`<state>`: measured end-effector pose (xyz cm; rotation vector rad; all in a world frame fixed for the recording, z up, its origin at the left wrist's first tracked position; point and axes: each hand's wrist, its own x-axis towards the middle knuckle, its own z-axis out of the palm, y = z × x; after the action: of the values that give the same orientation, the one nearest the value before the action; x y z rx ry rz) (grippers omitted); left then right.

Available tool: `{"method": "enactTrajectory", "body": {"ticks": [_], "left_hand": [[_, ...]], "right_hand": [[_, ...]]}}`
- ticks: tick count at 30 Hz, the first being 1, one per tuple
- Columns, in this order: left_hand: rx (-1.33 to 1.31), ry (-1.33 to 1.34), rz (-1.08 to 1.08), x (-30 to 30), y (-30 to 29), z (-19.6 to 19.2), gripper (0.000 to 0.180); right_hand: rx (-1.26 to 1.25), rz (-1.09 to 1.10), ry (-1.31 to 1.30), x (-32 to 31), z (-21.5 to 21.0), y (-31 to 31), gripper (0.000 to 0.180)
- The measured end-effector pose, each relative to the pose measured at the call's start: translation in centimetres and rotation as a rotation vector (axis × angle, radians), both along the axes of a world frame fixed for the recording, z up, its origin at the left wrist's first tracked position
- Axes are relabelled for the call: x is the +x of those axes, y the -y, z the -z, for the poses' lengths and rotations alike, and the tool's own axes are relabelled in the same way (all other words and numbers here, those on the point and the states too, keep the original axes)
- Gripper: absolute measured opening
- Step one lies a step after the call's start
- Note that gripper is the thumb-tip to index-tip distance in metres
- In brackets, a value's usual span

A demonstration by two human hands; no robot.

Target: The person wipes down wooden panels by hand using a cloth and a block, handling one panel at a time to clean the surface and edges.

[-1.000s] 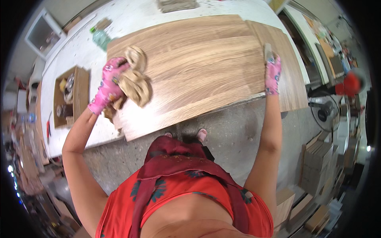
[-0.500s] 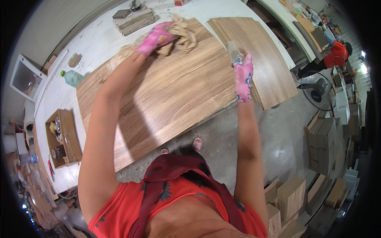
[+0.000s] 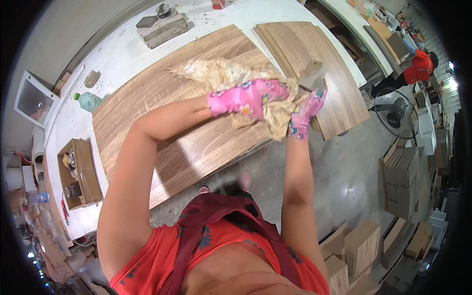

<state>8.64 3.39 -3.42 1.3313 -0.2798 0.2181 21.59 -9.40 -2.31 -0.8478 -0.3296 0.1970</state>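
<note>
My left hand (image 3: 246,100), in a pink flowered glove, is closed on a crumpled beige cloth (image 3: 231,70) spread over the wood-grain board (image 3: 142,103). The cloth reaches the board's right edge and touches my right hand (image 3: 307,114). That hand wears a matching glove and is closed around a small flat greyish piece (image 3: 313,74) that sticks up past its fingers; its exact kind is unclear. Beyond it, at the right, a stack of similar wood-grain boards (image 3: 339,93) lies on the white table (image 3: 115,64).
A green-capped bottle (image 3: 88,101) and an open cardboard box (image 3: 88,172) stand at the left. A rough block (image 3: 163,30) with small items on it lies at the far side. To the right are a floor fan (image 3: 395,114), stacked panels (image 3: 399,182) and another person (image 3: 422,66).
My left hand has drawn the cloth from the board's far side toward me and rightward, up to my right hand. The flat piece in my right hand has tilted to the right.
</note>
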Motion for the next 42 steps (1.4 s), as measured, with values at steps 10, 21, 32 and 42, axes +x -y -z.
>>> {"method": "enactTrajectory", "body": {"ticks": [10, 21, 32, 42], "left_hand": [[1.544, -0.251, -0.97, 1.2, -15.9, -2.0, 0.039], [0.716, -0.078, -0.353, 5.9, -0.5, -1.3, 0.049], [1.092, 0.203, -0.601, -1.8, 5.7, -1.1, 0.047], [0.792, -0.125, -0.407, -33.2, 13.5, -3.6, 0.071]], "right_hand": [[-0.05, 0.128, 0.045, -0.8, -0.3, 0.5, 0.043], [-0.125, 0.207, -0.002, 2.7, 2.8, 1.4, 0.05], [-0.183, 0.031, 0.129, 2.1, 1.3, -0.3, 0.044], [-0.791, -0.063, 0.418, 0.7, -0.8, -2.0, 0.039]]}}
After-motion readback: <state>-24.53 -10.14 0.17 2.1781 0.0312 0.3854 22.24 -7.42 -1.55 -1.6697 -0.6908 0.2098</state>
